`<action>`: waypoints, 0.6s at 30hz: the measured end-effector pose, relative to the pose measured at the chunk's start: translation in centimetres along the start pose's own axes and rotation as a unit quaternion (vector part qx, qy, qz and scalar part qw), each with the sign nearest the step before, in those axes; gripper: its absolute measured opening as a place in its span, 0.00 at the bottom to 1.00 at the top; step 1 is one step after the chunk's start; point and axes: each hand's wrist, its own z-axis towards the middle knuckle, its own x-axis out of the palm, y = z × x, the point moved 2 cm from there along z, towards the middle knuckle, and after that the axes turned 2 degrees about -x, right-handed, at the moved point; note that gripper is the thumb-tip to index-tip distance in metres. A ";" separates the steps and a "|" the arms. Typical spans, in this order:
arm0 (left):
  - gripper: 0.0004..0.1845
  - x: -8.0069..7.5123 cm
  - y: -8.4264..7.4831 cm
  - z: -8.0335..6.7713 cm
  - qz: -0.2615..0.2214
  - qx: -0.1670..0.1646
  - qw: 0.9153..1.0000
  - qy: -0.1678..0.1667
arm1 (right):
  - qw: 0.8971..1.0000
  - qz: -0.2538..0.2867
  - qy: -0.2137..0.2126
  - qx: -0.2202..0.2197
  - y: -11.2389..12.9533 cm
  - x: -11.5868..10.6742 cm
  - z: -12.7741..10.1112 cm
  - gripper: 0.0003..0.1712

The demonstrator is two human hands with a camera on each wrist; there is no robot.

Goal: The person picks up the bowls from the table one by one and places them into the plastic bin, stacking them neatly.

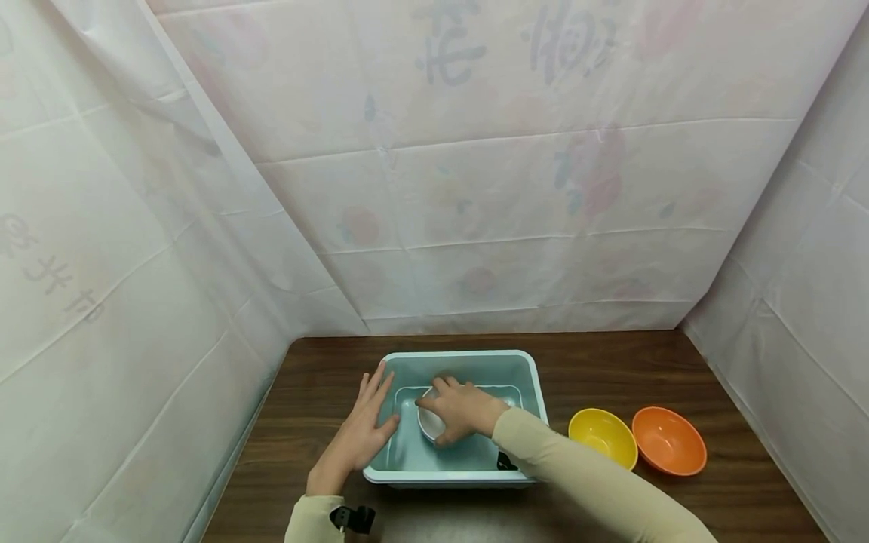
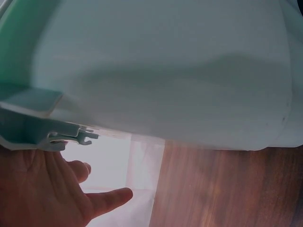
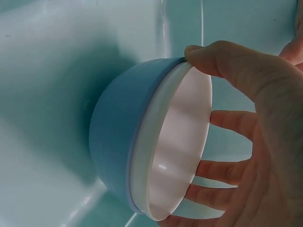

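Note:
A pale teal plastic tub [image 1: 536, 385] stands on the dark wooden table. Inside it my right hand [image 1: 456, 411] grips a small bowl [image 1: 428, 424], blue outside and white inside, tilted on its side. In the right wrist view the thumb hooks over the bowl's [image 3: 142, 156] rim and the fingers [image 3: 222, 170] spread across its white mouth. My left hand [image 1: 363, 430] lies flat with straight fingers on the tub's left rim. The left wrist view shows that hand [image 2: 52, 189] open under the tub's outer wall [image 2: 170, 75].
A yellow bowl [image 1: 602, 436] and an orange bowl [image 1: 668, 440] sit side by side on the table [image 1: 611, 377], right of the tub. White printed sheeting [image 1: 475, 166] walls in the table at the left, back and right.

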 end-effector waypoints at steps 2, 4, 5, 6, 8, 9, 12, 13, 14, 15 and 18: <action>0.38 0.0 0.1 -0.1 -0.001 0.003 1.000 0.000 | 1.000 0.001 0.001 0.003 0.0 0.1 0.1 0.45; 0.38 0.0 0.1 -0.1 -0.003 0.005 1.000 0.000 | 1.000 0.002 0.001 0.004 0.1 0.1 0.1 0.44; 0.38 0.0 0.1 -0.1 -0.002 0.006 1.000 0.000 | 1.000 0.002 0.001 0.004 0.1 0.1 0.1 0.44; 0.37 0.0 0.1 0.0 -0.003 0.006 1.000 0.000 | 1.000 0.002 0.000 0.004 0.1 0.1 0.1 0.45; 0.36 0.0 0.2 0.0 -0.002 0.007 1.000 0.001 | 1.000 0.003 0.000 0.004 0.1 0.1 0.2 0.45; 0.36 0.0 0.2 0.0 -0.003 0.007 1.000 0.001 | 1.000 0.003 -0.001 0.004 0.1 0.1 0.2 0.45; 0.35 0.0 0.1 -0.1 -0.008 0.010 1.000 0.001 | 1.000 0.008 -0.002 0.002 0.0 0.1 0.2 0.45; 0.35 -0.1 0.1 -0.1 -0.009 0.010 1.000 0.001 | 1.000 0.009 -0.002 0.002 0.0 0.1 0.2 0.45; 0.35 -0.1 0.1 -0.1 -0.010 0.011 1.000 0.001 | 1.000 0.012 -0.002 0.001 -0.1 0.1 0.2 0.45; 0.35 -0.1 0.0 -0.1 -0.011 0.012 1.000 0.001 | 1.000 0.014 -0.001 0.001 -0.1 0.1 0.2 0.45; 0.35 -0.1 0.1 -0.1 -0.011 0.014 1.000 0.002 | 1.000 0.022 0.001 0.001 -0.1 0.0 0.2 0.45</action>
